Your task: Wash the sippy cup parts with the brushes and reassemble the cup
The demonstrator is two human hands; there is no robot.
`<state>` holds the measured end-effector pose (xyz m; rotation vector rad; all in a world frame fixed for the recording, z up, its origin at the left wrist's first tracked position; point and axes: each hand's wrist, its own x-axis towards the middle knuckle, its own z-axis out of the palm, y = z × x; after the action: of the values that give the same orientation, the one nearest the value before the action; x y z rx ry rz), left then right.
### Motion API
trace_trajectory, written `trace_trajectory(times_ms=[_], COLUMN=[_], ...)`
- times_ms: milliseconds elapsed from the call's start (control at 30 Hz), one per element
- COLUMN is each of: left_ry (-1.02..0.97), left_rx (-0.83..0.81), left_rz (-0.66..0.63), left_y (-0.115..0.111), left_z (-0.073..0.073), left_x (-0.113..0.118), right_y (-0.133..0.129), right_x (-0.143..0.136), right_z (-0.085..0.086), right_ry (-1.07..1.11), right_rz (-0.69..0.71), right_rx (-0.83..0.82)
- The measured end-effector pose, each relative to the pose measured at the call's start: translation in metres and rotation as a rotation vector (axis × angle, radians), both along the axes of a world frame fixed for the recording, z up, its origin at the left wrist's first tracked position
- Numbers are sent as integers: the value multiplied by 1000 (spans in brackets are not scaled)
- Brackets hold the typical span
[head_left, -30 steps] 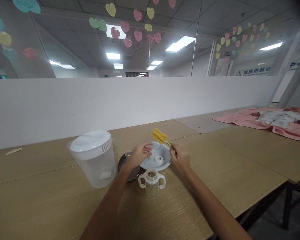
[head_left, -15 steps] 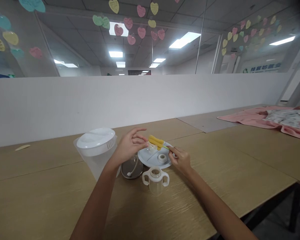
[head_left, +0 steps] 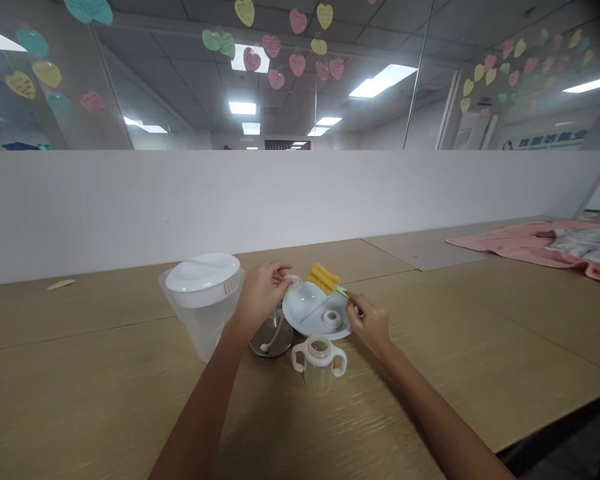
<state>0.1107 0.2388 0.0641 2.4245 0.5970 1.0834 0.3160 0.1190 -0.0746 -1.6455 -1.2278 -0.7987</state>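
My left hand (head_left: 261, 291) pinches a small clear part (head_left: 295, 283), perhaps a nipple or cap, above the left rim of a pale blue plate (head_left: 307, 325). In my right hand (head_left: 370, 323) is the thin green handle of a yellow sponge brush (head_left: 323, 279), its head over the plate's back edge, apart from the clear part. A white ring (head_left: 332, 319) lies on the plate. In front stands a clear bottle with two white handles (head_left: 319, 363), its top open. Left of it, a round dark-based dish (head_left: 271, 337) holds a white-tipped tube.
A lidded clear pitcher (head_left: 203, 300) stands left of my left hand. On the wooden table (head_left: 105, 400), a flat yellowish piece (head_left: 61, 285) lies far left. A pink cloth (head_left: 510, 241) with a patterned fabric item on it lies far right. A white wall (head_left: 280, 193) runs behind.
The brush head has moved away from the clear part, back and to the right. My left hand's fingers have closed more around the part. The whole view has shifted slightly.
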Motion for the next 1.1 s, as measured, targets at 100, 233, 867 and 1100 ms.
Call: trace_trajectory(times_ms=[100, 233, 867, 1100], left_ry=[28, 42, 52, 138], left_rx=[4, -28, -89, -177], left_rz=[30, 64, 35, -151], left_y=[1, 0, -4, 3], left_z=[-1, -1, 0, -2], left_x=[1, 2, 1, -7], right_y=[-2, -4, -4, 1], right_x=[-1, -11, -13, -10], right_z=[5, 10, 7, -3], right_ry=[80, 69, -2, -69], right_rz=[62, 121, 105, -13], right_rx=[7, 55, 156, 41])
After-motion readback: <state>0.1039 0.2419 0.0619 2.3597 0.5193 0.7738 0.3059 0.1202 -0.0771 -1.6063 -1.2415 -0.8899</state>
